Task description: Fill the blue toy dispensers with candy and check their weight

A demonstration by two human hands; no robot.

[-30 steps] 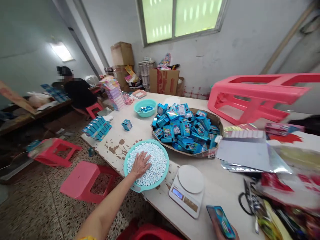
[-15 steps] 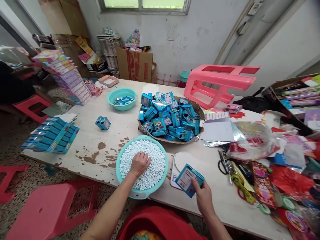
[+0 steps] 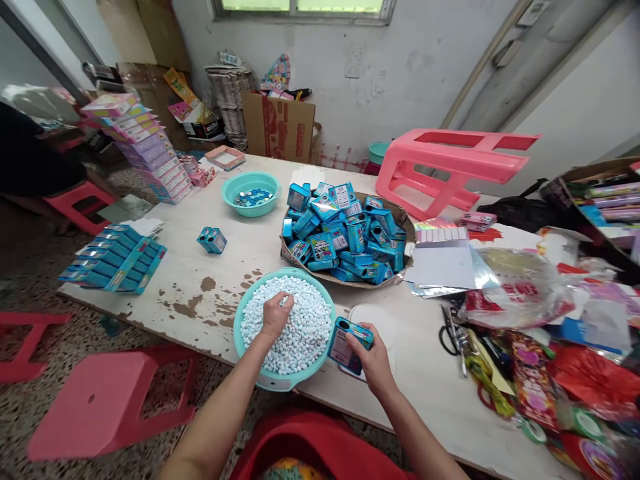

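My left hand (image 3: 277, 313) is over the small white candies (image 3: 305, 333) heaped in a turquoise basin (image 3: 239, 343), its fingers curled closed. What lies inside those fingers is hidden. My right hand (image 3: 373, 357) grips a blue printed candy box (image 3: 345, 350) beside the basin's right rim. The box stands slightly tilted, with a dark opening on its top. Behind and below it is a white kitchen scale (image 3: 383, 323), partly covered by the box and hand. A cardboard tray (image 3: 400, 277) piled with similar blue boxes (image 3: 345, 233) sits just beyond the basin.
Two blue boxes (image 3: 212, 240) stand at left, near a display pack (image 3: 117, 260). A smaller turquoise basin (image 3: 251, 193) holds blue and silver pieces. Scissors (image 3: 453, 337) and clutter lie right. A pink stool (image 3: 450, 160) rests on the table; another person sits far left.
My right hand has brought the blue box left, up to the basin's rim, and turned it more upright. My left hand's fingers have drawn together and risen slightly from among the candies.
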